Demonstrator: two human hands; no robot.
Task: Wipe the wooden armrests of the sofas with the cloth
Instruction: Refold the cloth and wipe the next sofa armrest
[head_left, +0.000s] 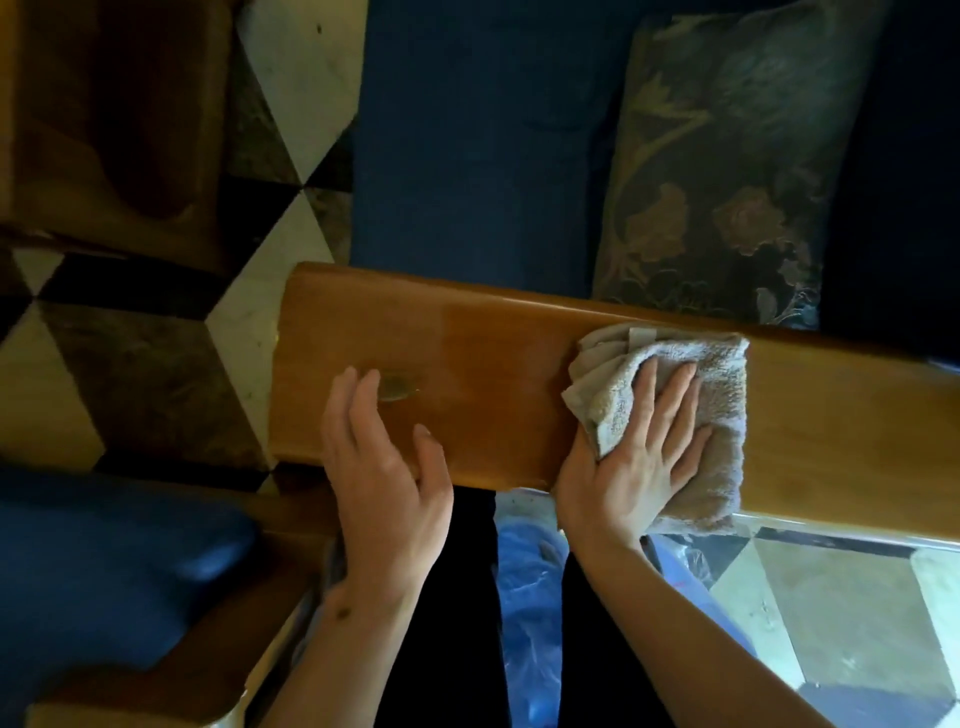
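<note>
A wide wooden armrest (467, 332) of a blue sofa runs across the middle of the view. A crumpled beige terry cloth (722, 374) lies on its right half and hangs over the near edge. My right hand (639, 462) presses flat on the cloth with fingers spread. My left hand (384, 467) rests on the bare wood to the left, fingers apart, holding nothing. A darker damp patch shows on the wood between the two hands, and a small dark knot mark (396, 387) sits by my left fingertips.
Behind the armrest are the blue seat cushion (467, 130) and a dark floral pillow (727, 171). A second sofa's wooden armrest (228, 634) and blue cushion (93, 566) lie at lower left. A brown wooden piece (104, 114) stands at upper left. The floor (150, 364) is patterned tile.
</note>
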